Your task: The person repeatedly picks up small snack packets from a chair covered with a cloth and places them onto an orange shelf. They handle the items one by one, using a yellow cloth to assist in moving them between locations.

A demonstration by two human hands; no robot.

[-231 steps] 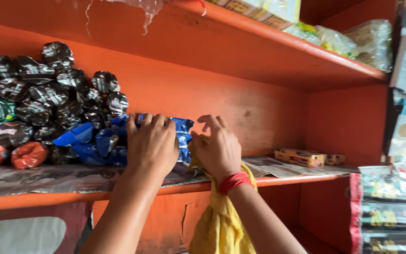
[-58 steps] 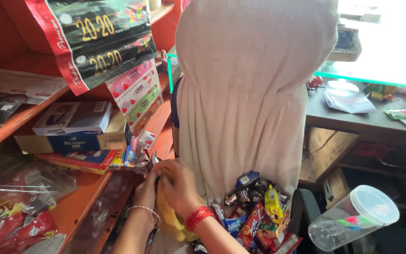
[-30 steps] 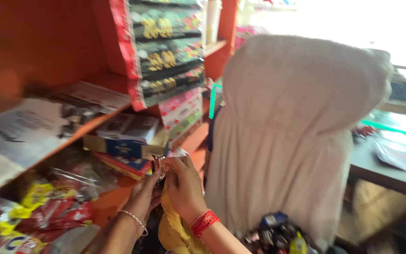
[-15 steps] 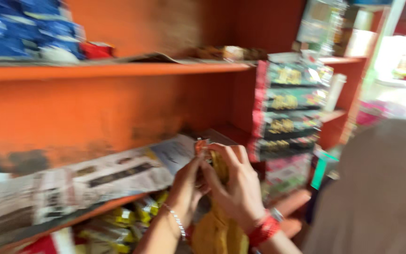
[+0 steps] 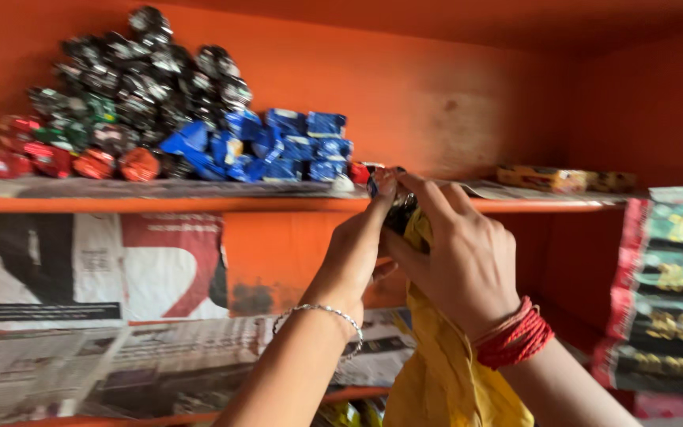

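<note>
The orange shelf (image 5: 160, 204) carries a pile of dark, blue and red packets (image 5: 160, 119) at far left. A yellow cloth (image 5: 444, 372) hangs below both hands. The right hand (image 5: 464, 257) and left hand (image 5: 357, 253) close their fingers together on a small dark packet (image 5: 393, 207) at the shelf edge.

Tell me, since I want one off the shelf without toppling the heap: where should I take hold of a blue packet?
Probably take an end packet of the blue packets, at the row's right, pinching its exposed front edge from the open shelf front. It looks freest; those leftward seem wedged under the dark packets.
</note>
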